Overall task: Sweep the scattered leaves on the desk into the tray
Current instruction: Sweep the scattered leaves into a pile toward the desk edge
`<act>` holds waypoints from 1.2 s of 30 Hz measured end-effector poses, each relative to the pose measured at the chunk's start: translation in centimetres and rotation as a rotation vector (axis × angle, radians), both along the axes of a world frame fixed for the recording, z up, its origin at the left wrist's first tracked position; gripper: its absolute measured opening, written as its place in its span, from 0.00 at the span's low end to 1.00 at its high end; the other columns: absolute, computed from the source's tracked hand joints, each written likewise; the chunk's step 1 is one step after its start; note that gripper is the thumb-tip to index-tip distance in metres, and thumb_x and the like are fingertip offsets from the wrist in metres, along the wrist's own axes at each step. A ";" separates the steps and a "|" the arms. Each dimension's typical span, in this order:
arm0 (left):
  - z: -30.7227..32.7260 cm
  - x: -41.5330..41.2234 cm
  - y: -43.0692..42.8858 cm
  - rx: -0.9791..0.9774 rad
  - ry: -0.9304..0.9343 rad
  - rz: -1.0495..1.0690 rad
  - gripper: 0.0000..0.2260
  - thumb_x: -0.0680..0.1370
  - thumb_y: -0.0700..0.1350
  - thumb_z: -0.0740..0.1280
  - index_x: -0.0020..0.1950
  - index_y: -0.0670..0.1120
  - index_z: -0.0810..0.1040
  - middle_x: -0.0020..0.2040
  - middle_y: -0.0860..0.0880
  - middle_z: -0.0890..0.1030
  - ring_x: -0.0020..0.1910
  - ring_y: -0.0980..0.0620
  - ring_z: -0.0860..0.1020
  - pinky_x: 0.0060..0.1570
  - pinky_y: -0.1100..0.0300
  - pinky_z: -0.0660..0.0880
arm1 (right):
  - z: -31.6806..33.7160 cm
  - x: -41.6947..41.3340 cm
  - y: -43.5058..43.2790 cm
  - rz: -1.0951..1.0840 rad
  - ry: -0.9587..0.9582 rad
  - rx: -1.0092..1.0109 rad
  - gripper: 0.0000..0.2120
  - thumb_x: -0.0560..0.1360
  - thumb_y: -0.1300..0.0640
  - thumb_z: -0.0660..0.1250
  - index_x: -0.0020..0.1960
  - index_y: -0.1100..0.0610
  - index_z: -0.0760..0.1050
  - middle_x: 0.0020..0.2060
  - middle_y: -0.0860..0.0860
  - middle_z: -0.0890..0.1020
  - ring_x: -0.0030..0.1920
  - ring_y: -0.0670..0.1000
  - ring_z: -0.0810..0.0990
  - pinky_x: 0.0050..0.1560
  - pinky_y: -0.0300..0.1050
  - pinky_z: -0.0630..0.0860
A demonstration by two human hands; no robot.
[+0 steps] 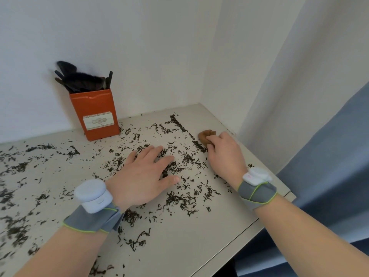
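Observation:
Dark dried leaves (pixel 179 198) lie scattered over most of the pale desk (pixel 199 246). A thin line of leaves (pixel 180 125) runs diagonally near the far right corner. My left hand (pixel 143 176) rests flat on the desk with fingers spread, leaves under and around it. My right hand (pixel 223 154) is closed on a small brown brush (pixel 205 135) pressed to the desk at the end of that leaf line. No tray is in view.
An orange box (pixel 95 114) holding several dark brushes (pixel 81 79) stands at the back against the white wall. The desk's right edge (pixel 265 214) drops off beside a blue curtain (pixel 329 166). Both wrists carry white devices on grey straps.

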State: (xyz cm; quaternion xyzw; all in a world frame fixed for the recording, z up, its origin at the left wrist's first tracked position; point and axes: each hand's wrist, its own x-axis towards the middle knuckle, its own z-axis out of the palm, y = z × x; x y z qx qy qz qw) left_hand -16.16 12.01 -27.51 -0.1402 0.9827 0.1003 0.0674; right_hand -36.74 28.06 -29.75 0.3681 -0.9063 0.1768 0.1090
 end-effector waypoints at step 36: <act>0.3 -0.4 2.0 -0.005 0.012 -0.049 0.33 0.80 0.71 0.48 0.83 0.60 0.51 0.85 0.50 0.45 0.83 0.49 0.40 0.80 0.38 0.43 | 2.8 -1.1 6.4 -0.131 -0.090 -0.106 0.14 0.81 0.55 0.62 0.63 0.48 0.81 0.47 0.53 0.78 0.51 0.57 0.76 0.48 0.44 0.64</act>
